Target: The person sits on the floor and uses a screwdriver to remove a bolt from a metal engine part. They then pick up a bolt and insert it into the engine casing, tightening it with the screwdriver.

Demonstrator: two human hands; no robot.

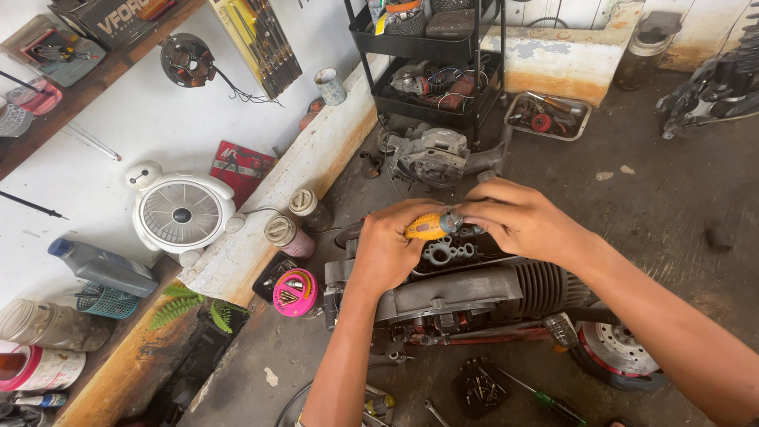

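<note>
A: Gripping yellow-handled tool (428, 228) w/ left hand (387, 251), fingers curled tight round the handle, right over the engine block (466, 292). Right hand (518, 217) just beside, fingertips pinched on the small metal piece (451, 222) at the tool's front end.

B: Handling?

A: Looks light, stiff, hard plastic grip w/ ribbing, prob. not slippery unless oily. Best held mid-handle, as now. Metal piece small, hard, easy to fumble; wants a firm pinch.

B: Engine block?

A: Judged heavy, rigid, finned cylinder on its right side. Not something to lift one-handed. Sits on the concrete floor (656, 205).

B: Hidden bits?

A: Tool's tip covered by right-hand fingers; can't tell bit type or what it meets. Top of the block under both hands mostly masked. Wheel (621, 356) right of block cut off by the forearm. Green-handled screwdriver (545, 399) below block partly visible. Pink round tin (295, 292) left of block, contents unclear. White fan (182, 213) further left.
</note>
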